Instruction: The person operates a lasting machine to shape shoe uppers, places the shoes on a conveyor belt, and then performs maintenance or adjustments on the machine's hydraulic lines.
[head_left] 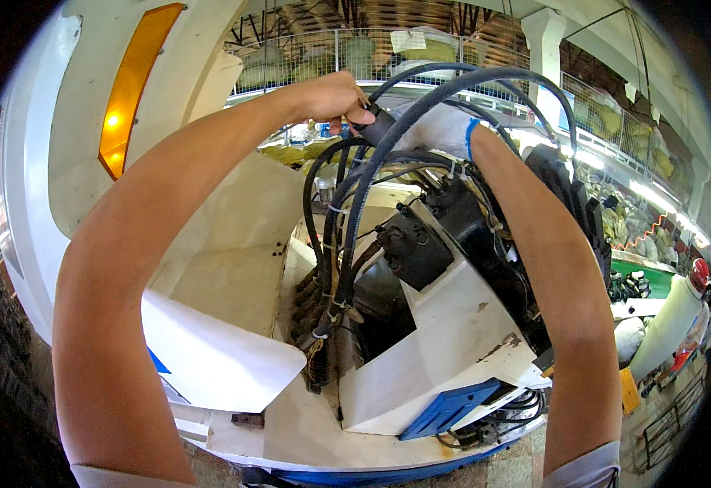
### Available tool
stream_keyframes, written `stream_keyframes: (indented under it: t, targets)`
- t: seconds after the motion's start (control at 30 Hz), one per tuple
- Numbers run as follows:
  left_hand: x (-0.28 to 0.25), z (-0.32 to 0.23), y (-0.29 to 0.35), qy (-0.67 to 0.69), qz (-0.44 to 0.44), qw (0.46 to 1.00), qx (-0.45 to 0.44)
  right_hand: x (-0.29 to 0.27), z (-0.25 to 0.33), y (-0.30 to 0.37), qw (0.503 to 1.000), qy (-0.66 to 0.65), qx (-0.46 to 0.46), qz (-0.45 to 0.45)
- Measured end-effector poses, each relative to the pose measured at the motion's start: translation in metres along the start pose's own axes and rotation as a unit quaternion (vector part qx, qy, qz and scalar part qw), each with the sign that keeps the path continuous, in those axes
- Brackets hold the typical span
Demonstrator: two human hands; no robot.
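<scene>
My left hand (pixel 335 98) is bare and reaches up over the machine. Its thumb and fingers close on a short black cylindrical part (pixel 376 128). My right hand (pixel 433 130) wears a white glove with a blue cuff and reaches in from the other side, up against that same part. Thick black hoses (pixel 408 114) arch across the glove and hide its fingers. These hoses run down to a row of dirty fittings (pixel 313 325) in the white machine body (pixel 404 374). Below my right hand sits a black metal block (pixel 412 248).
A white panel with a lit amber lamp (pixel 124 106) rises at the left. A white curved cover (pixel 217 354) juts out below it. Bundled cables (pixel 518 407) and a blue panel (pixel 449 409) lie low at the right. Behind is a mesh railing (pixel 355 53) with stacked sacks.
</scene>
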State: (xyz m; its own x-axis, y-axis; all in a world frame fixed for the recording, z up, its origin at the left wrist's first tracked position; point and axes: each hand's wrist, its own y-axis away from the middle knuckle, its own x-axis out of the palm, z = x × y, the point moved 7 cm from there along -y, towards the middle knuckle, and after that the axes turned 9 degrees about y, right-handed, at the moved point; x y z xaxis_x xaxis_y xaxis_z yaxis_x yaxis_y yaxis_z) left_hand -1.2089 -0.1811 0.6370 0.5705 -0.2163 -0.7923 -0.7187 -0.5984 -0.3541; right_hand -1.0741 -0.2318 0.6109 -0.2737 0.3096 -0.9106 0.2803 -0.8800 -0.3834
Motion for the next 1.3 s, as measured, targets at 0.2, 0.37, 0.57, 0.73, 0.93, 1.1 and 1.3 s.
stream_keyframes:
  t: [0.2,0.37,0.57,0.73,0.93,1.1,1.3]
  targets:
    - [-0.001,0.001,-0.002,-0.003,0.002,1.0,-0.012,0.007,-0.014,-0.015,0.994,-0.097,-0.045,0.019]
    - [0.001,0.0,-0.006,0.014,0.016,0.999,-0.027,0.009,-0.036,-0.024,0.989,-0.142,-0.032,0.011]
    - [0.002,0.005,-0.006,0.05,-0.015,0.998,-0.034,0.012,-0.041,-0.038,0.991,-0.091,-0.091,-0.026]
    - [0.011,-0.002,-0.006,0.069,-0.023,0.997,-0.031,0.007,-0.045,-0.033,0.998,-0.03,-0.043,-0.019]
    - [0.002,0.009,-0.012,0.06,0.0,0.996,-0.069,0.006,-0.043,-0.03,0.997,-0.074,-0.032,-0.013]
    - [-0.002,0.019,-0.01,0.111,-0.041,0.99,-0.078,-0.006,-0.04,-0.045,0.976,-0.198,-0.033,-0.083]
    - [0.006,0.003,-0.007,0.093,-0.054,0.99,-0.091,-0.021,-0.022,-0.063,0.978,0.076,-0.076,-0.178]
